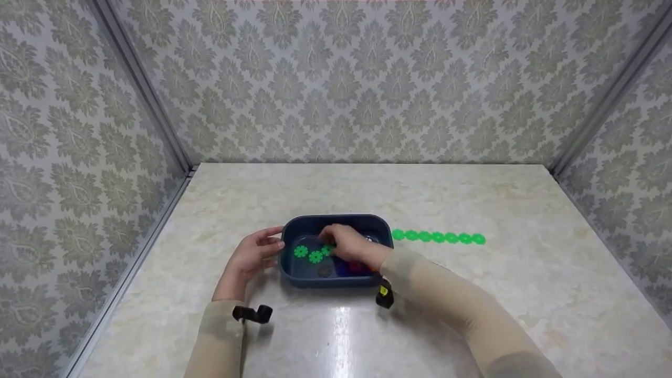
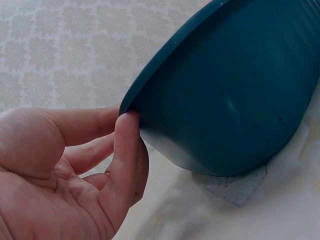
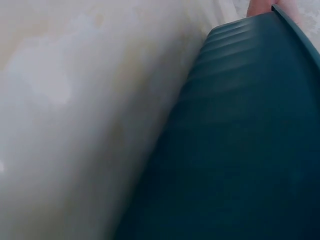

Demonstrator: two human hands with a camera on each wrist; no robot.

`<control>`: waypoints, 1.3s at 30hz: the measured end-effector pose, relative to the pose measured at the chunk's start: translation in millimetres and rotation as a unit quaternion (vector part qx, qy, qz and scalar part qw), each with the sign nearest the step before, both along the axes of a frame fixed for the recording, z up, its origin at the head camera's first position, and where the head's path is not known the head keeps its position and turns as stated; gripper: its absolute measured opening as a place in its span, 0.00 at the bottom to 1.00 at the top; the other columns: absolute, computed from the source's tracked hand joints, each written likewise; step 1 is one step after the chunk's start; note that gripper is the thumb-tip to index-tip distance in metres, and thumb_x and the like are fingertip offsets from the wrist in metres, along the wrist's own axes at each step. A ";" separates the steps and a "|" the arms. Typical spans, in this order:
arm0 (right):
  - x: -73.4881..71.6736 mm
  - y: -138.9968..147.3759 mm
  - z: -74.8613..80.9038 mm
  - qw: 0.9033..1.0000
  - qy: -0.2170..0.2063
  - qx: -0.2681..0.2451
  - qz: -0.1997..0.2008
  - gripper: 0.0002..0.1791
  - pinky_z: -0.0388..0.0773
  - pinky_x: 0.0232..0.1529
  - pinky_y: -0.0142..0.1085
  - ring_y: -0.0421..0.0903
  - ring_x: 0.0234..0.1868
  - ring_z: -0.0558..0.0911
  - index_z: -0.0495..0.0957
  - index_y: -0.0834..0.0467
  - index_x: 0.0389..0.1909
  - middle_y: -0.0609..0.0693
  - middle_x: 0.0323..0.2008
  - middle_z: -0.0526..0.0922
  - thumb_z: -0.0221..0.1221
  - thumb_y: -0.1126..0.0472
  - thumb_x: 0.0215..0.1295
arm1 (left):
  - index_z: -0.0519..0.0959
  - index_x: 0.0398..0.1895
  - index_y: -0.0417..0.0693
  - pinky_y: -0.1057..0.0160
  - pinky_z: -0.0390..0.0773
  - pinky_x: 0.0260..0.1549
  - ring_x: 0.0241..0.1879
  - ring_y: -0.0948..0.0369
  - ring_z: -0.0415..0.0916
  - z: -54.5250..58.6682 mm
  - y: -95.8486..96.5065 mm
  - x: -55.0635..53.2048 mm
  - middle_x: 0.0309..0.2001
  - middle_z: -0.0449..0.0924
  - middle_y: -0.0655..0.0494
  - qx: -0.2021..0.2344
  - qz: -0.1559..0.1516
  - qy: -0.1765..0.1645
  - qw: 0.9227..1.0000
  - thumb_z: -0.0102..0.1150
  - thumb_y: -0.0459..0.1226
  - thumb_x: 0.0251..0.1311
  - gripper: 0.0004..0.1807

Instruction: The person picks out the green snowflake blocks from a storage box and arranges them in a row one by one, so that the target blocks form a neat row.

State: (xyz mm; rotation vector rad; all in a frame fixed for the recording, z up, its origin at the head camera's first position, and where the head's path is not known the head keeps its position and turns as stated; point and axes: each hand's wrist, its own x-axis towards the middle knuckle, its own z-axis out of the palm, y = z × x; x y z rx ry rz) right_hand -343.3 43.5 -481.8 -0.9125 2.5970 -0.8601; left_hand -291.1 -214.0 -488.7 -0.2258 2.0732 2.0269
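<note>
The left hand (image 1: 254, 255) sits at the left end of a dark blue bin (image 1: 331, 283), its fingers bent and partly spread; the left wrist view shows the digits closing on the rim, one against the outer wall just under the edge. The right hand (image 1: 346, 242) reaches down inside the bin, knuckles bent and fingers pointing toward the floor of it, beside a small group of green flower-shaped pieces (image 1: 315, 256). Its fingertips are largely hidden, so I cannot tell how far apart they are or whether they pinch the nearest green piece; the right wrist view shows mostly the bin's outer wall. Also in the bin, nearer its front wall, lie a dull brownish piece (image 1: 325, 271) and a red piece (image 1: 355, 265), the latter partly under the right wrist. Beyond the bin's right end, a straight row of seven green pieces (image 1: 438, 237) runs along the table (image 1: 525, 294), its near end close to the rim. The tabletop is pale and marbled, with a bright streak of reflected light in front of the bin. Patterned wallpaper (image 1: 341, 84) covers the walls on three sides, with grey metal strips (image 1: 142, 84) along the corners. Both sleeves (image 1: 441, 291) are beige.
</note>
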 end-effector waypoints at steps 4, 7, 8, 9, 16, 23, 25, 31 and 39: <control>-0.2 0.0 -0.4 0.999 0.012 0.036 -0.003 0.19 0.78 0.58 0.49 0.58 0.54 0.81 0.81 0.62 0.57 0.62 0.51 0.81 0.65 0.72 0.65 | 0.71 0.73 0.46 0.65 0.82 0.30 0.37 0.65 0.81 0.4 0.1 -0.4 0.45 0.79 0.56 0.001 -0.001 -0.002 1.000 0.62 0.31 0.70 0.29; 0.2 0.8 -0.1 0.999 0.016 0.051 0.000 0.17 0.78 0.57 0.49 0.58 0.52 0.81 0.82 0.62 0.55 0.62 0.49 0.81 0.65 0.71 0.65 | 0.71 0.74 0.46 0.65 0.81 0.30 0.37 0.65 0.80 0.1 0.0 -0.1 0.45 0.79 0.56 0.003 -0.001 -0.002 1.000 0.61 0.31 0.70 0.29; 0.6 1.3 0.2 0.998 0.018 0.053 -0.001 0.16 0.78 0.56 0.49 0.57 0.51 0.81 0.82 0.61 0.54 0.62 0.49 0.81 0.65 0.71 0.65 | 0.70 0.74 0.46 0.66 0.81 0.29 0.36 0.65 0.80 -0.2 0.0 0.0 0.45 0.79 0.56 0.004 -0.002 -0.003 1.000 0.61 0.31 0.70 0.29; 1.2 2.0 0.7 0.998 0.020 0.054 -0.002 0.16 0.78 0.56 0.49 0.57 0.51 0.80 0.83 0.61 0.53 0.62 0.49 0.81 0.65 0.70 0.65 | 0.71 0.74 0.46 0.66 0.81 0.29 0.36 0.65 0.80 -0.4 0.0 0.2 0.45 0.79 0.56 0.005 -0.002 -0.002 1.000 0.61 0.31 0.70 0.29; 5.2 5.8 3.2 0.998 0.044 0.038 -0.005 0.13 0.79 0.54 0.49 0.56 0.49 0.80 0.83 0.61 0.49 0.61 0.47 0.81 0.67 0.69 0.64 | 0.71 0.74 0.47 0.66 0.80 0.30 0.35 0.65 0.80 -0.4 0.3 1.4 0.47 0.79 0.55 -0.002 -0.004 0.000 1.000 0.61 0.31 0.70 0.29; 4.5 10.8 5.4 1.000 0.021 0.017 -0.007 0.14 0.82 0.53 0.49 0.56 0.50 0.85 0.86 0.60 0.48 0.58 0.48 0.88 0.71 0.68 0.61 | 0.71 0.73 0.47 0.65 0.80 0.30 0.33 0.65 0.79 -0.8 0.4 -0.2 0.45 0.79 0.56 -0.003 -0.002 0.000 1.000 0.61 0.31 0.70 0.28; 4.7 12.8 7.3 1.000 0.005 0.007 -0.012 0.15 0.83 0.53 0.49 0.55 0.50 0.86 0.86 0.60 0.48 0.58 0.47 0.88 0.71 0.68 0.60 | 0.71 0.73 0.47 0.66 0.80 0.30 0.34 0.65 0.80 -0.4 0.4 -0.4 0.45 0.79 0.56 -0.004 -0.001 0.001 1.000 0.61 0.31 0.70 0.28; 5.2 20.6 13.4 0.998 -0.052 -0.015 -0.034 0.16 0.83 0.54 0.47 0.53 0.51 0.86 0.87 0.58 0.50 0.56 0.49 0.88 0.70 0.69 0.61 | 0.71 0.73 0.46 0.65 0.80 0.29 0.35 0.64 0.80 -0.3 0.7 -0.2 0.46 0.79 0.54 -0.001 -0.001 0.005 1.000 0.61 0.31 0.71 0.28; 5.6 33.5 21.5 0.995 -0.080 -0.037 -0.041 0.17 0.82 0.46 0.39 0.43 0.42 0.83 0.88 0.54 0.50 0.53 0.44 0.89 0.71 0.67 0.59 | 0.70 0.74 0.46 0.65 0.81 0.30 0.36 0.65 0.81 0.6 1.0 0.6 0.45 0.79 0.56 -0.003 -0.003 0.005 1.000 0.61 0.31 0.71 0.29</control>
